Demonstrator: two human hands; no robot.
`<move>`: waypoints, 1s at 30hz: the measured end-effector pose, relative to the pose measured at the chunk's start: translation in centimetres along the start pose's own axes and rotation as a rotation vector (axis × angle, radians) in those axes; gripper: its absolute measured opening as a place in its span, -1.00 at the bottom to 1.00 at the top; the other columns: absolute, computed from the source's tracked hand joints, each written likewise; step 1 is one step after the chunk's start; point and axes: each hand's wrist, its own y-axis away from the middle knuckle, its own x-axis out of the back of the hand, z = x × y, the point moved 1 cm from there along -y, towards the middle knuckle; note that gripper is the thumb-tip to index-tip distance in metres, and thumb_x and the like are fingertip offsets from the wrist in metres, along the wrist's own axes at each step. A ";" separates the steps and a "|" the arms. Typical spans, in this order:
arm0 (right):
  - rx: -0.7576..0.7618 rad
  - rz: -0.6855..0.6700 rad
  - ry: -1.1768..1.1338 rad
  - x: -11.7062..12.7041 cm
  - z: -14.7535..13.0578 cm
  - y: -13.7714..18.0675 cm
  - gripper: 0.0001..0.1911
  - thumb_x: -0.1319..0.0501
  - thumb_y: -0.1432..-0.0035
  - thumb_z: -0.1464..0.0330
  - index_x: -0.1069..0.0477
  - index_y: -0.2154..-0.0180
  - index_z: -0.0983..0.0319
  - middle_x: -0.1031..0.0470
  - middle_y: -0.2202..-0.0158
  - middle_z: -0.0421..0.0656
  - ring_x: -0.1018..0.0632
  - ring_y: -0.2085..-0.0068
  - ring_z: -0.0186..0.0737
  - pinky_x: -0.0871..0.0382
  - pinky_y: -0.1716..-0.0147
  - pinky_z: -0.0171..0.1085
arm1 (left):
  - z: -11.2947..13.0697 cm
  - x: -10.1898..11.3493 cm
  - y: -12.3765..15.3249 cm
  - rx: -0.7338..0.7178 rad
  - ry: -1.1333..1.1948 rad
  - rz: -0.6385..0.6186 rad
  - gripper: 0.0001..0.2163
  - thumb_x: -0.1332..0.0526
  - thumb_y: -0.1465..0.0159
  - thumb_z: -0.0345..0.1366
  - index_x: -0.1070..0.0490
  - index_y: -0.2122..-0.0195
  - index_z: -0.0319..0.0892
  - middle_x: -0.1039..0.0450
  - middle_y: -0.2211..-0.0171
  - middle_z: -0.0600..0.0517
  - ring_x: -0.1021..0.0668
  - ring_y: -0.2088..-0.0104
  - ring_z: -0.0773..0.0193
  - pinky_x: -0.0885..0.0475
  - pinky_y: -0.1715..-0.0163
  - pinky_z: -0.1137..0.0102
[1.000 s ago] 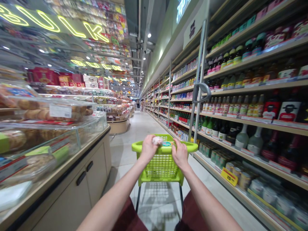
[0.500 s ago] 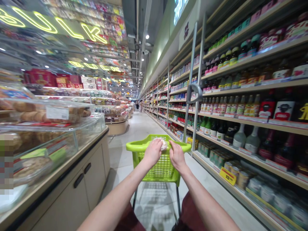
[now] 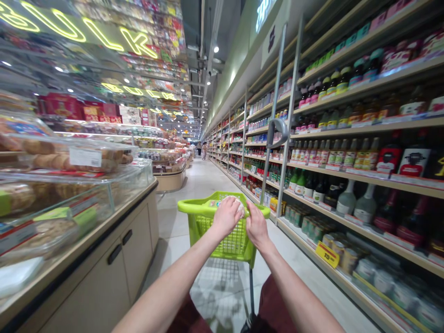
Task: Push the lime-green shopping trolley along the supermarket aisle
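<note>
A lime-green shopping cart (image 3: 227, 247) stands before me, with both my hands at its handle bar (image 3: 204, 207). My left hand (image 3: 227, 218) is closed at the middle of the bar, palm down. A crumpled white thing (image 3: 237, 203), like a tissue or thin plastic, shows at its fingers; its kind is not clear. Just to the right, my right hand (image 3: 255, 225) curls its fingers round the bar. The far part of the basket is hidden behind the handle and hands.
Close on the left runs a counter (image 3: 132, 249) with glass bins and packed baked goods (image 3: 86, 157). Shelves of bottles and cans (image 3: 333, 194) line the right side, with a ladder (image 3: 274, 125) against them. The aisle floor (image 3: 197, 175) stretches ahead; people (image 3: 204, 150) stand far off.
The cart has swung slightly left in view. My left hand has shifted right towards my right hand, with the white thing, baring more of the handle and a small coloured label on it.
</note>
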 end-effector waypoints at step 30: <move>-0.040 0.009 0.016 0.3 0.5 0.9 -0.46 0.09 0.09 0.58 -0.18 0.01 0.26 -0.41 0.14 -0.07 -0.37 0.06 -0.18 0.13 -0.06 0.08 | -5.1 2.3 0.6 0.187 -0.039 -0.003 -0.82 -0.06 -0.15 -0.30 -0.42 0.33 -0.20 -0.40 0.21 -0.09 -0.41 0.15 0.17 -0.29 0.09 0.27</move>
